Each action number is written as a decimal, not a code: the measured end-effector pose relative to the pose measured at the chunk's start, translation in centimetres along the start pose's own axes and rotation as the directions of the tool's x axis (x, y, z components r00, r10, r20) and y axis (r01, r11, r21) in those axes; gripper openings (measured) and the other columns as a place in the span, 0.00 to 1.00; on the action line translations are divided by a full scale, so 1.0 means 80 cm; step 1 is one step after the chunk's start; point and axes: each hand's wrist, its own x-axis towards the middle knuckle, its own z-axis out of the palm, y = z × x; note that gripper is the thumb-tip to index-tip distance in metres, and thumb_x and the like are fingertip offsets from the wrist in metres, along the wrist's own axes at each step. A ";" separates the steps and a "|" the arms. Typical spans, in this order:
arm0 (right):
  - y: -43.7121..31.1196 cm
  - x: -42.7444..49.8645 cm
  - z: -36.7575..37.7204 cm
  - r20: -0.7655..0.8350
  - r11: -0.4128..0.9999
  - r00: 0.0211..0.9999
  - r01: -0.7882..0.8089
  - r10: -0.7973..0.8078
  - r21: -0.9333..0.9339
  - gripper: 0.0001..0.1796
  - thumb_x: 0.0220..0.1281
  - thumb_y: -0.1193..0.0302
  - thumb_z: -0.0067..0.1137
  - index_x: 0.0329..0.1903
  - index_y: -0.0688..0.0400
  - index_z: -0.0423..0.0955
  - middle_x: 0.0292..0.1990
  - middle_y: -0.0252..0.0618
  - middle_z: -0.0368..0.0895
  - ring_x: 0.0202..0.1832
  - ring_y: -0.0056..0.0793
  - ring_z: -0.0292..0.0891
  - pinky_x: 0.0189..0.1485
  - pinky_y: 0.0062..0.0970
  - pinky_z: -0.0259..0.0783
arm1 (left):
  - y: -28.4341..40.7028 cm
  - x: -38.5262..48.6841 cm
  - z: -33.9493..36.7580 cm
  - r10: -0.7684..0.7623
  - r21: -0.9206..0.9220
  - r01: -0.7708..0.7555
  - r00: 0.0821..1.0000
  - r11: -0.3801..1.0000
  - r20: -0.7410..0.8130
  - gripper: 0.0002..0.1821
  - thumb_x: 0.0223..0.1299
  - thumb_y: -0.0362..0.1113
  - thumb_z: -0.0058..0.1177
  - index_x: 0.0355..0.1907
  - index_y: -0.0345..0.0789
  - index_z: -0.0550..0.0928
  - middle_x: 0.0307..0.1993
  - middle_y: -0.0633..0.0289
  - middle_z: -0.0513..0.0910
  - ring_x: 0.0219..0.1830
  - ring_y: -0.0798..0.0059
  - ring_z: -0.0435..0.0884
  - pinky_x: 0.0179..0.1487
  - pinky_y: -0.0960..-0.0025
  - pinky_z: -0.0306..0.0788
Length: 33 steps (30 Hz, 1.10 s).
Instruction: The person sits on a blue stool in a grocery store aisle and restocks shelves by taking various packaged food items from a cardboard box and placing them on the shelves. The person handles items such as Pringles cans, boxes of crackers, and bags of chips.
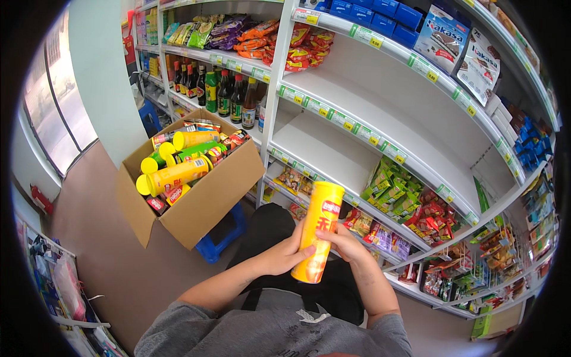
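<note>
Between my two hands is a tall yellow snack canister (320, 223) with a yellow lid, tilted slightly to the right at its top. My left hand (287, 252) wraps its left side, the thumb lying across the front. From the right, my right hand (345, 243) grips it too, with the thumb pressed on the printed face. Just beyond the canister are shelf edges with price tags (319, 111). An open cardboard box (214, 201) stands to the left, filled with yellow, green and dark canisters, among them a yellow canister (178, 176) lying on top.
A blue plastic stool (221, 236) is under the box. Bottles of sauce (225, 96) line a shelf behind it. Green snack packs (392, 189) and red snack packs (432, 214) sit on a lower shelf at right. At far left, a fire extinguisher (41, 199) stands by the wall.
</note>
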 end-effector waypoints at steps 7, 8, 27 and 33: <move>0.029 0.058 -0.044 -0.253 0.956 0.963 -0.013 0.091 0.293 0.31 0.63 0.52 0.64 0.59 0.61 0.71 0.50 0.41 0.83 0.50 0.32 0.83 0.52 0.36 0.81 | -0.176 0.000 -0.044 -0.120 0.632 0.297 0.944 0.716 -0.307 0.35 0.69 0.56 0.47 0.71 0.36 0.65 0.67 0.38 0.65 0.69 0.41 0.63 0.70 0.45 0.57; 0.015 0.062 -0.042 -0.279 0.914 0.956 0.027 0.096 0.404 0.32 0.65 0.48 0.61 0.60 0.60 0.69 0.52 0.41 0.82 0.53 0.33 0.82 0.55 0.37 0.79 | -0.205 -0.011 -0.044 -0.123 0.765 0.420 0.901 0.489 -0.416 0.37 0.67 0.58 0.49 0.72 0.38 0.65 0.71 0.38 0.60 0.72 0.38 0.58 0.71 0.40 0.54; 0.003 0.256 -0.181 -0.656 0.685 0.754 0.458 0.038 0.566 0.37 0.53 0.55 0.74 0.62 0.56 0.69 0.59 0.40 0.72 0.63 0.38 0.69 0.68 0.46 0.67 | -0.204 -0.032 -0.104 -0.126 0.522 0.698 0.649 0.490 -0.750 0.45 0.60 0.53 0.57 0.76 0.41 0.56 0.73 0.37 0.55 0.72 0.36 0.57 0.73 0.42 0.53; 0.014 0.296 -0.199 -0.702 0.746 0.709 0.504 -0.068 0.436 0.35 0.54 0.63 0.76 0.63 0.54 0.69 0.60 0.39 0.72 0.63 0.38 0.69 0.67 0.45 0.69 | -0.222 0.001 -0.139 -0.132 0.513 0.704 0.642 0.491 -0.755 0.43 0.61 0.52 0.55 0.74 0.36 0.59 0.72 0.40 0.59 0.72 0.42 0.58 0.73 0.44 0.54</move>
